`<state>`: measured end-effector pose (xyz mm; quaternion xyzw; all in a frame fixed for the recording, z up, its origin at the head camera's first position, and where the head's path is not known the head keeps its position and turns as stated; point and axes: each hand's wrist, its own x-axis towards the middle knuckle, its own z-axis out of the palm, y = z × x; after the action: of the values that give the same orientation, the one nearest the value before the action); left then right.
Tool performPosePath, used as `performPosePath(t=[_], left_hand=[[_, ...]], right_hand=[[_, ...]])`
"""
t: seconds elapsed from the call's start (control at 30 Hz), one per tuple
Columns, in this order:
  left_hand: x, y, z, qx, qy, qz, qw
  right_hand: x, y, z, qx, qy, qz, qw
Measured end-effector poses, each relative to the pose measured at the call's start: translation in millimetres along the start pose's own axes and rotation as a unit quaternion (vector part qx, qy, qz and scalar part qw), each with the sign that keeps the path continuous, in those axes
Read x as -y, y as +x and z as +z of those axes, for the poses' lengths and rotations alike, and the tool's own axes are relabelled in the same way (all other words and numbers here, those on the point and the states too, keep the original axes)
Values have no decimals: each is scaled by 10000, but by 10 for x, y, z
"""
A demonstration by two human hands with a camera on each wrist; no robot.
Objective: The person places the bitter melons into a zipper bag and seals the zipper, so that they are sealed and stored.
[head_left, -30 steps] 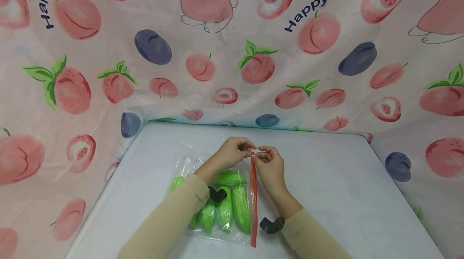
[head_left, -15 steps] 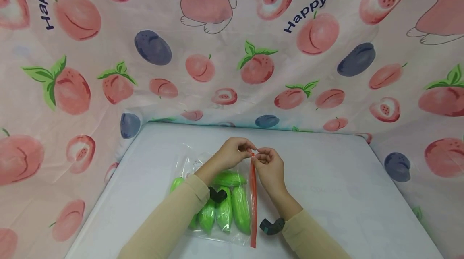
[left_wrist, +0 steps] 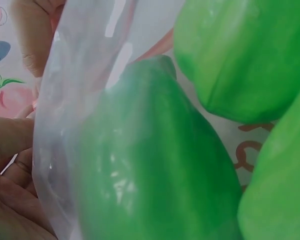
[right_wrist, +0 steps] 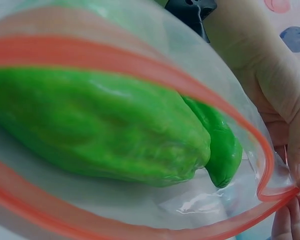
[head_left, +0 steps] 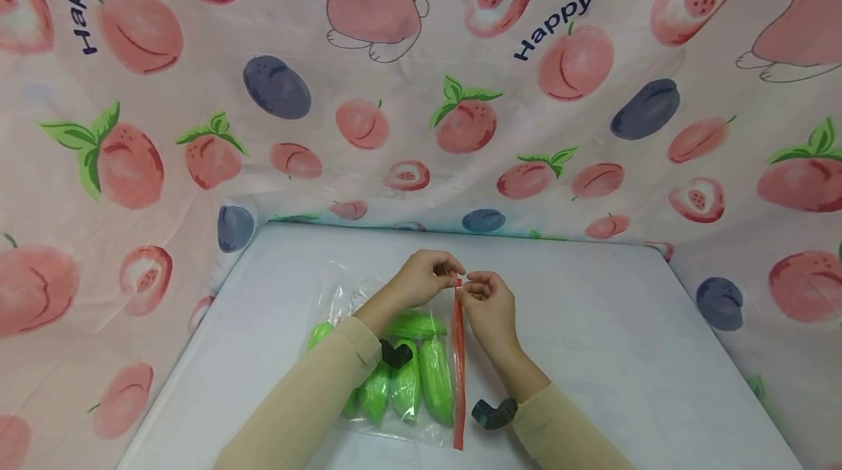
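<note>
A clear zip bag (head_left: 334, 294) with a red zip strip (head_left: 460, 382) lies on the table with several green, cucumber-like vegetables (head_left: 436, 382) inside. My left hand (head_left: 424, 274) pinches the strip's far corner, the forearm crossing above the bag. Just right of it, my right hand (head_left: 492, 309) holds the strip between thumb and fingers, right beside the left fingertips. In the right wrist view the bag's mouth gapes between two red edges (right_wrist: 210, 97), which come together at the fingers. The left wrist view shows green vegetables (left_wrist: 155, 160) through the plastic.
The white table (head_left: 605, 353) backs onto a pink curtain (head_left: 408, 112) printed with peaches, which also hangs at both sides. Black wrist cameras (head_left: 493, 412) are worn on both wrists, the left one above the bag.
My right hand has shifted slightly down along the red strip, showing a bit more of the far corner. My left hand and the bag have hardly moved.
</note>
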<state>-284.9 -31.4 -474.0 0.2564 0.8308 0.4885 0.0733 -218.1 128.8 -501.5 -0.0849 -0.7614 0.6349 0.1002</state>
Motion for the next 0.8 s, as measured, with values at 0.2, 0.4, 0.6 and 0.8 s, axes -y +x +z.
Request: performPosePath(t=[0.2, 0.4, 0.6, 0.8], left_hand=[[1, 12, -10, -26, 104, -54, 9999], [21, 36, -24, -33, 146, -66, 9999], [28, 48, -35, -20, 182, -6, 9998], [33, 56, -38, 4, 174, -33, 9998]], right_hand=[[-16, -6, -4, 49, 23, 19, 10000], [-36, -18, 3, 86, 18, 47, 10000], [-43, -22, 9, 92, 96, 62, 9999], [-35, -36, 12, 106, 89, 99, 9999]])
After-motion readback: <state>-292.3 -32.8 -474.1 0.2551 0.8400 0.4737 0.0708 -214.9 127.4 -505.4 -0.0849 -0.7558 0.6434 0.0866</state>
